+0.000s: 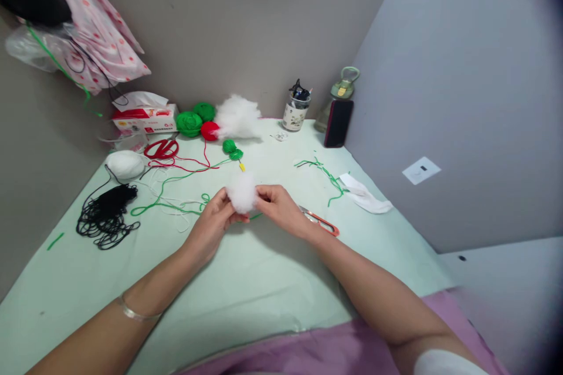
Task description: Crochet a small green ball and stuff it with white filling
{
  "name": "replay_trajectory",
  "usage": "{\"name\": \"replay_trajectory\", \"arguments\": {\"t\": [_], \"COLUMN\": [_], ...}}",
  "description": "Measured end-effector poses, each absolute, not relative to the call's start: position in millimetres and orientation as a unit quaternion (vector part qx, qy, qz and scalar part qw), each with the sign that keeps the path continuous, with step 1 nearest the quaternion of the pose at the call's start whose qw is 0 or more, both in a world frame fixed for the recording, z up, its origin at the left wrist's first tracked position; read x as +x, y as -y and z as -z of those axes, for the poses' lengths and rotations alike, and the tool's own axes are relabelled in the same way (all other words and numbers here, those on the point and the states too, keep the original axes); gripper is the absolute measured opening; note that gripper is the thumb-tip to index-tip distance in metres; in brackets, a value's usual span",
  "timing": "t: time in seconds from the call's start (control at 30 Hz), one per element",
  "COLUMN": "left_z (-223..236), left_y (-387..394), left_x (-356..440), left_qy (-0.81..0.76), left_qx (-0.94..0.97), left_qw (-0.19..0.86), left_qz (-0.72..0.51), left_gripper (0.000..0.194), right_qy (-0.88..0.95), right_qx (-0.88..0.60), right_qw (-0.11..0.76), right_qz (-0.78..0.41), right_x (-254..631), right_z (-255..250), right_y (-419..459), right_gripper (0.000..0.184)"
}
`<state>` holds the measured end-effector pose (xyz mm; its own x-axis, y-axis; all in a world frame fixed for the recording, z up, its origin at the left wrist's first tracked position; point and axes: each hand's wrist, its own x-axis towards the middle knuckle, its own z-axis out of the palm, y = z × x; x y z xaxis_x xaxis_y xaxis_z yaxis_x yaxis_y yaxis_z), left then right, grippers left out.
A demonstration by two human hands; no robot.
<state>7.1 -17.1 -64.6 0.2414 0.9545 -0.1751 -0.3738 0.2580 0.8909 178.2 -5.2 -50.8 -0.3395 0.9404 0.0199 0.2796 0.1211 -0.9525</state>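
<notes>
A small tuft of white fiberfill stuffing (242, 192) is held between both hands above the middle of the table. My left hand (217, 211) pinches its left side, and my right hand (278, 205) grips its right side with bent fingers. Just beyond the tuft lie two small green crocheted pieces (232, 149) with a yellow tip (241, 167) beside them. Green yarn (176, 208) runs across the table toward my left hand. Close to my right wrist are small scissors with orange handles (323, 222), partly hidden by the arm.
Along the back stand a tissue box (145, 120), green yarn balls (189, 123), a red ball (210, 130), a heap of stuffing (238, 117), a pen cup (295, 114), a bottle (343, 91) and a phone (338, 123). Red scissors (162, 149), white yarn (125, 164) and black cord (108, 214) lie left; green scraps (328, 173) and white cloth (365, 194) right.
</notes>
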Motion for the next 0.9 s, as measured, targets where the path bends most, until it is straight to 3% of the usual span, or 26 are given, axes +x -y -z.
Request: {"name": "replay_trajectory", "arguments": {"t": [0.23, 0.57, 0.77, 0.9], "left_z": [69, 61, 64, 67], "left_y": [12, 23, 18, 13], "left_x": [3, 11, 10, 6], "left_qy": [-0.382, -0.369, -0.384, -0.403], "left_qx": [0.375, 0.416, 0.417, 0.44], "left_qw": [0.704, 0.695, 0.676, 0.642], "left_qz": [-0.467, -0.456, -0.47, -0.481], "left_gripper": [0.019, 0.033, 0.024, 0.018], "right_qy": [0.658, 0.623, 0.654, 0.682], "right_qx": [-0.391, -0.472, -0.474, -0.436], "right_qw": [0.31, 0.36, 0.344, 0.318], "right_qz": [-0.565, -0.509, -0.479, -0.494], "right_x": [185, 180, 179, 175], "right_z": [49, 63, 54, 44], "right_y": [1, -3, 4, 12], "right_gripper": [0.023, 0.019, 0.027, 0.021]}}
